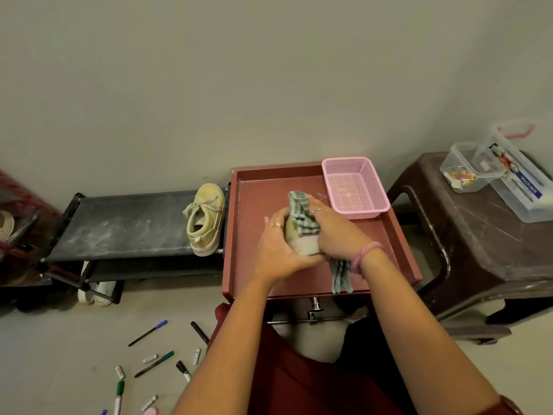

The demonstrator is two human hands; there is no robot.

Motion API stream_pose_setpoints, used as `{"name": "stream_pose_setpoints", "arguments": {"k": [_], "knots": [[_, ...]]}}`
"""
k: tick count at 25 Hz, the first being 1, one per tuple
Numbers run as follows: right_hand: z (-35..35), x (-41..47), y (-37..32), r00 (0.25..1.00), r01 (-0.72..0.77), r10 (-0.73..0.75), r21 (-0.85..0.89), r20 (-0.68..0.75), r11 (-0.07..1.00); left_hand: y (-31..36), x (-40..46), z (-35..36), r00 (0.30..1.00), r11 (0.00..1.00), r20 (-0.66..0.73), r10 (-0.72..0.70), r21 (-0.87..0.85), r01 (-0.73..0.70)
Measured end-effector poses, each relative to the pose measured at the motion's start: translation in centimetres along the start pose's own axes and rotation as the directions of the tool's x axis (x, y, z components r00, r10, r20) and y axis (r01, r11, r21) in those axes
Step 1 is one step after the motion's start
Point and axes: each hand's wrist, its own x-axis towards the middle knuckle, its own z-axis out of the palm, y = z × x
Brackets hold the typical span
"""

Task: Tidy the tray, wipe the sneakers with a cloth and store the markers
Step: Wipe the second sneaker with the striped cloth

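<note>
Over the red tray (398, 250), my left hand (278, 250) grips a yellow sneaker (299, 244) from its left side. My right hand (335, 232) holds a green striped cloth (302, 217) against the top of that sneaker; one end of the cloth hangs below my wrist. The second yellow sneaker (205, 218) lies on the black shoe rack (119, 226) to the left. Several markers (149, 363) are scattered on the floor at the lower left. A pink basket (354, 187) sits in the tray's far right corner.
A brown plastic stool (478, 241) on the right carries clear plastic boxes (475, 169). White shoes (98, 292) sit under the rack. The wall is close behind the tray. My knees are right under the tray's front edge.
</note>
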Motion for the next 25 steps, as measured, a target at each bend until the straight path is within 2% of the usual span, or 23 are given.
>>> {"name": "stream_pose_setpoints", "arguments": {"k": [2, 4, 7, 9, 11, 13, 15, 16, 18, 20, 21, 22, 24, 25], "knots": [[-0.7, -0.2, 0.4, 1.0, 0.009, -0.009, 0.036, 0.016, 0.999, 0.3, -0.2, 0.6, 1.0, 1.0, -0.009, 0.017, 0.026, -0.017], [0.2, -1.4, 0.0, 0.998, 0.055, -0.052, -0.086, 0.035, 0.995, 0.2, 0.3, 0.6, 0.999, 0.999, -0.018, 0.036, 0.0, -0.036], [3.2, -5.0, -0.8, 0.972, 0.138, -0.198, -0.368, -0.131, 0.92, -0.1, 1.0, 0.3, 0.994, 0.994, -0.001, 0.105, 0.033, -0.105], [4.2, -6.4, 0.2, 0.926, 0.181, -0.292, -0.399, -0.238, 0.899, -0.1, 0.7, 0.3, 0.995, 0.994, 0.015, 0.1, 0.037, -0.101], [4.5, -5.9, 2.1, 0.931, 0.197, -0.254, -0.225, -0.262, 0.954, 0.3, 0.5, 0.6, 0.997, 0.997, -0.008, 0.072, 0.039, -0.071], [4.7, -4.6, 3.6, 0.947, 0.155, -0.135, 0.045, -0.29, 0.987, 0.8, 0.3, 1.0, 0.999, 0.998, -0.01, 0.046, 0.045, -0.046], [4.7, -4.0, 4.3, 0.947, 0.077, 0.033, 0.325, -0.32, 0.943, 1.0, -0.2, 1.3, 0.998, 0.998, 0.012, 0.054, 0.044, -0.055], [4.8, -4.1, 4.2, 0.949, 0.072, 0.052, 0.372, -0.312, 0.925, 0.8, -0.3, 1.4, 0.998, 0.997, 0.015, 0.058, 0.045, -0.059], [5.6, -4.8, 3.5, 0.954, 0.083, 0.003, 0.275, -0.299, 0.958, 0.3, -0.3, 1.1, 0.999, 0.998, 0.004, 0.053, 0.022, -0.053], [6.8, -5.8, 2.3, 0.93, 0.119, -0.134, -0.067, -0.342, 0.991, -0.2, 0.2, 0.8, 0.999, 0.999, -0.012, 0.032, -0.02, -0.032], [7.4, -6.2, 2.0, 0.896, 0.147, -0.243, -0.267, -0.373, 0.952, -0.3, 0.4, 0.7, 1.0, 1.0, -0.019, 0.01, -0.029, -0.011], [7.7, -6.5, 2.0, 0.868, 0.162, -0.319, -0.392, -0.38, 0.906, -0.3, 0.5, 0.7, 1.0, 0.999, -0.028, -0.009, -0.034, 0.008], [7.5, -6.2, 2.6, 0.855, 0.168, -0.328, -0.382, -0.403, 0.909, 0.0, 0.4, 0.9, 0.999, 0.999, -0.045, -0.015, -0.03, 0.013], [7.3, -5.9, 3.0, 0.864, 0.16, -0.275, -0.289, -0.421, 0.944, 0.3, 0.3, 1.1, 0.999, 1.0, -0.043, -0.004, -0.017, 0.003]]}}
